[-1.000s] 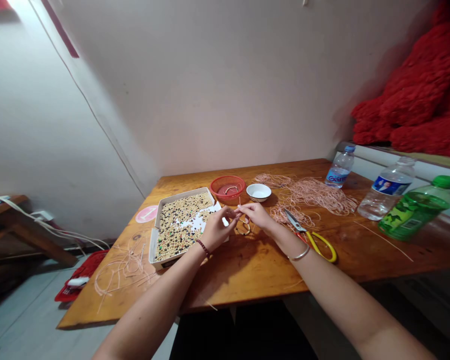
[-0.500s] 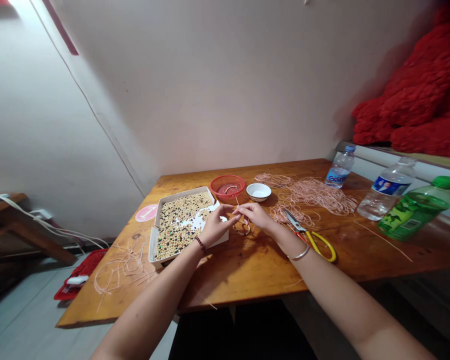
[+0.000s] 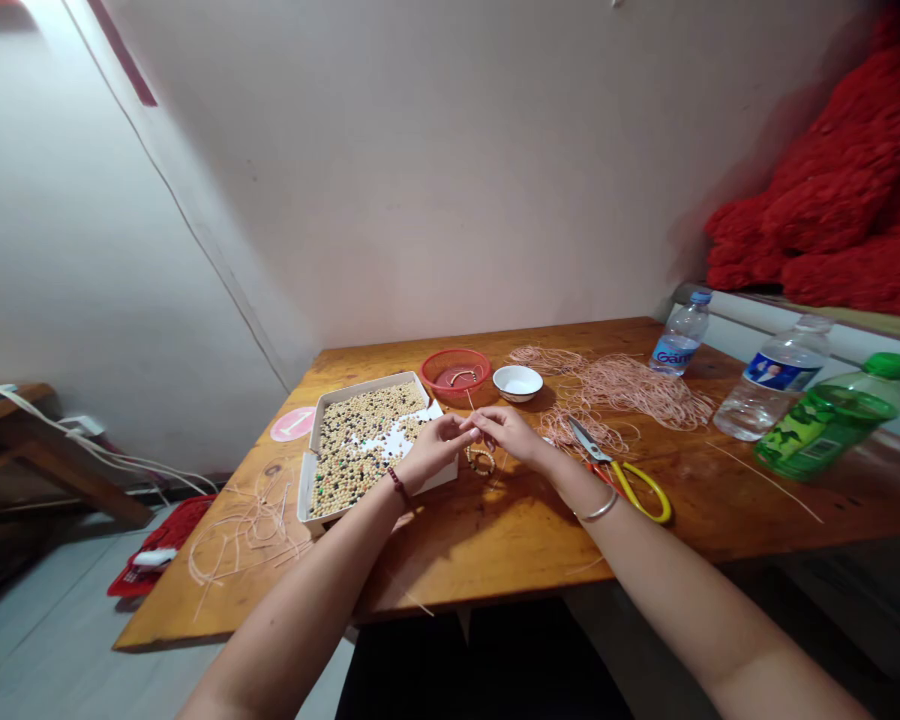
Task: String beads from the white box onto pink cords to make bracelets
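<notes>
Left hand (image 3: 429,452) and right hand (image 3: 511,432) meet, fingertips pinched; forearms outstretched

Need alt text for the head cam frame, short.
The left hand and right hand meet over a wooden table, pinching a beaded cord between them. A box of beads sits to their left, yellow-handled scissors and loose pink cord to their right.

Small round loop of tan beads (image 3: 481,460)

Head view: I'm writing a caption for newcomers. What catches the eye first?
The left hand and right hand meet at mid-table, pinching a beaded cord. Left of them lies a bead tray; a bright red heap fills the upper right.
</notes>
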A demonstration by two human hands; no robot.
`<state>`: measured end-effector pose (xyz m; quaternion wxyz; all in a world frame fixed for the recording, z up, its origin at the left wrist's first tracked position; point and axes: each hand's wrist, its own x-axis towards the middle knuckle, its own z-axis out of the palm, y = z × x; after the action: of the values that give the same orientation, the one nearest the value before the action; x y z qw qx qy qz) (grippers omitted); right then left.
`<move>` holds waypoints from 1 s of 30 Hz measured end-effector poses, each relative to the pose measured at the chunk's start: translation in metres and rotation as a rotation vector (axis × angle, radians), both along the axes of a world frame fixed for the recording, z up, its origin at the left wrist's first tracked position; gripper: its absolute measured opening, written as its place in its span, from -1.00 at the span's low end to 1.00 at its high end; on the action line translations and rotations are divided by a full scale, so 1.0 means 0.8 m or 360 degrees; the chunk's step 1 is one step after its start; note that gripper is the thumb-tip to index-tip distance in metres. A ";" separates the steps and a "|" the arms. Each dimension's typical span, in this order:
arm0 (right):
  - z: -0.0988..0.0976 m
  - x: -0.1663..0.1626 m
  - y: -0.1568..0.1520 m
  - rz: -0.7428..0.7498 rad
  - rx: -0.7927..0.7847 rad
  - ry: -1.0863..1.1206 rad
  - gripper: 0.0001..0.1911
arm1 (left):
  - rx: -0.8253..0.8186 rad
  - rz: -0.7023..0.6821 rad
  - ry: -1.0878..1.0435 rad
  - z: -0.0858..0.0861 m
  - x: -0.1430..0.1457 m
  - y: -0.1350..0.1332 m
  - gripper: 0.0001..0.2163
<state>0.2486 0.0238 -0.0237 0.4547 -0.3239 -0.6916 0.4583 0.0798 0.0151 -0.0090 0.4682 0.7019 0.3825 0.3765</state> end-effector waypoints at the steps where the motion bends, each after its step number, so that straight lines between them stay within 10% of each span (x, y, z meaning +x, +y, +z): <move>1: -0.001 -0.001 0.000 0.0007 -0.0009 0.0008 -0.56 | -0.0009 -0.0008 -0.0018 -0.002 0.000 0.001 -0.60; 30: 0.017 -0.006 -0.010 -0.0029 -0.0233 0.0243 -0.57 | 0.0841 0.0310 0.0497 0.001 -0.002 -0.012 -0.90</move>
<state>0.2441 0.0159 -0.0103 0.4853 -0.3265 -0.6166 0.5269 0.0785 0.0055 -0.0081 0.1674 0.8085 0.4041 0.3936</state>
